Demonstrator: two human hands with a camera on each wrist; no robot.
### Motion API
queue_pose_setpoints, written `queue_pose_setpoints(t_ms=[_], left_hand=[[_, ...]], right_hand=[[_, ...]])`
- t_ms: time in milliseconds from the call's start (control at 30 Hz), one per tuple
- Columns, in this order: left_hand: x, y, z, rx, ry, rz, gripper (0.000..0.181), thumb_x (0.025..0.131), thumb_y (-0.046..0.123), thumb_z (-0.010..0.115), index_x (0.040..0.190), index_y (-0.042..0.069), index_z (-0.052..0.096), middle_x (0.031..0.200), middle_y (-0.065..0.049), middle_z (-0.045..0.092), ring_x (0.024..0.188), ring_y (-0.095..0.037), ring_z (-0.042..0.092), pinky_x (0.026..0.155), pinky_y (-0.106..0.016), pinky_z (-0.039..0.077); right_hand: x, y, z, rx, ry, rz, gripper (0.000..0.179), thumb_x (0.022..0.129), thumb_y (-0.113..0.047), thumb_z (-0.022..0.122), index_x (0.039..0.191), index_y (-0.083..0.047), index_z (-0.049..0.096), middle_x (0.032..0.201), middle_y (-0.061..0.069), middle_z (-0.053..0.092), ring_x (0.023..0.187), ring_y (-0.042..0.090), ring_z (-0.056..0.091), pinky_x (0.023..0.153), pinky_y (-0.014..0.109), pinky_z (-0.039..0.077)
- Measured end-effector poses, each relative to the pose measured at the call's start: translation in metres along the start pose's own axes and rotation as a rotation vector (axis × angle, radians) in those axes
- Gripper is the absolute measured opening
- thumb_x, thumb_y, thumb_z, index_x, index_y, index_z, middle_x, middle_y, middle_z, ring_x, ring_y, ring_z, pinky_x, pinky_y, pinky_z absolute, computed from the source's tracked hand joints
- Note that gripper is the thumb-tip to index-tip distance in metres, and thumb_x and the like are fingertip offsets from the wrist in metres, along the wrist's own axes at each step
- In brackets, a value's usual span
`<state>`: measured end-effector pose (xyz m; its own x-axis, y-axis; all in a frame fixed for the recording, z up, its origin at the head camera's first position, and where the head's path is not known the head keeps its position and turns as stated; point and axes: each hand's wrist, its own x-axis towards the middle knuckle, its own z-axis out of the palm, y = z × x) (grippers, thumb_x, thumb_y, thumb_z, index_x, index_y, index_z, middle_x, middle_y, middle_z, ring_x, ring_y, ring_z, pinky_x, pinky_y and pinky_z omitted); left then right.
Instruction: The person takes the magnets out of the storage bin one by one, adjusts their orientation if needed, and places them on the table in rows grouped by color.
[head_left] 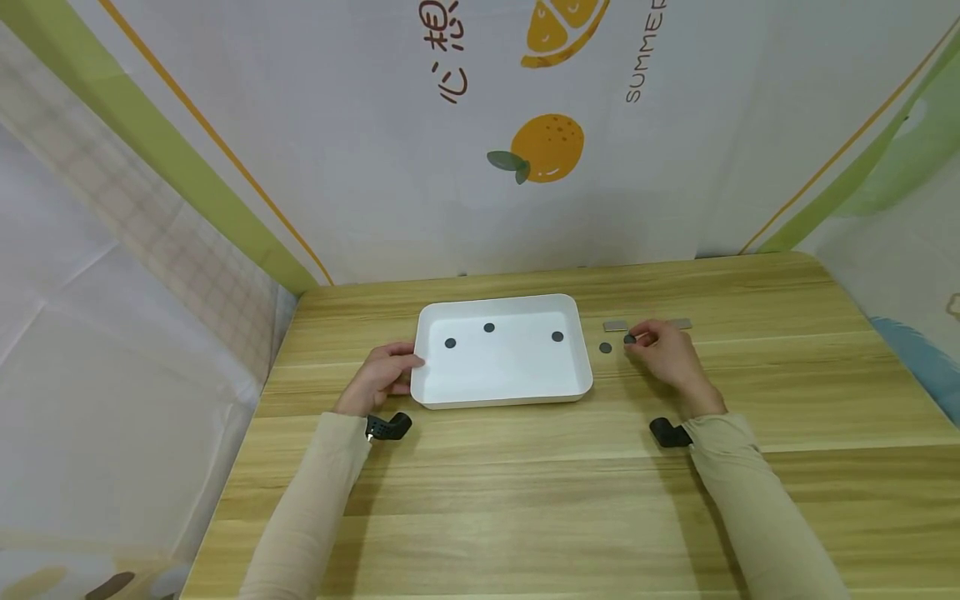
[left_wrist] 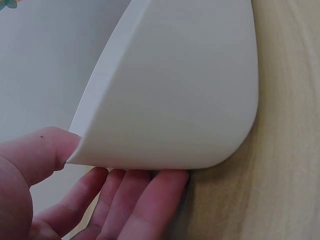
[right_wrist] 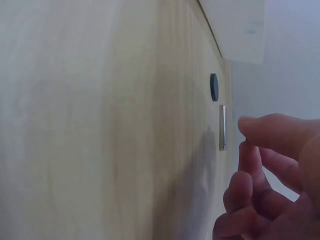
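A shallow white tray (head_left: 502,394) sits on the wooden table, and several dark round discs lie inside it, one of them a disc (head_left: 489,327) toward the back. My left hand (head_left: 382,375) grips the tray's left end. In the left wrist view its thumb (left_wrist: 45,150) hooks over the rim while the fingers press the outer wall. To the right of the tray, my right hand (head_left: 670,357) pinches another dark disc (head_left: 630,340) between thumb and fingertips. In the right wrist view those fingertips mostly hide it. A loose disc (right_wrist: 214,87) lies on the table nearby.
A small grey rectangular plate (head_left: 615,326) lies behind the loose disc. Another grey plate (head_left: 681,323) shows partly behind my right hand. A printed white curtain (head_left: 375,167) hangs along the table's back edge.
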<state>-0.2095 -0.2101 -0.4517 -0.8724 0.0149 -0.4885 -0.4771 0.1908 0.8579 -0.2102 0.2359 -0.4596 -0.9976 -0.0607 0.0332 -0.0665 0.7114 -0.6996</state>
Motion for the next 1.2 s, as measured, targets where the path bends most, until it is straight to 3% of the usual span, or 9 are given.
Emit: queue_pose_setpoints(t_ms=[767,1200], left_hand=[[0.0024,-0.0009,0.0000,-0.002,-0.007,-0.008,0.055,0.092,0.009,0.060,0.142,0.001,0.041,0.130,-0.017,0.052,0.079,-0.011,0.064,0.065,-0.026,0.059],[0.0032,-0.0005,-0.0007,-0.003,-0.010,-0.012,0.055,0.092,0.009,0.060,0.143,0.000,0.040,0.127,-0.016,0.053,0.076,-0.010,0.064,0.064,-0.025,0.058]], right_hand=[[0.0055,0.0016,0.0083,-0.065,-0.038,0.006,0.026,0.089,-0.012,0.065,0.110,0.003,0.065,0.091,0.019,0.066,0.082,0.029,0.060,0.068,0.029,0.042],[0.0088,0.0011,0.0084,-0.098,-0.071,0.025,0.028,0.089,-0.013,0.063,0.111,0.003,0.065,0.097,0.022,0.068,0.090,0.034,0.062,0.074,0.038,0.047]])
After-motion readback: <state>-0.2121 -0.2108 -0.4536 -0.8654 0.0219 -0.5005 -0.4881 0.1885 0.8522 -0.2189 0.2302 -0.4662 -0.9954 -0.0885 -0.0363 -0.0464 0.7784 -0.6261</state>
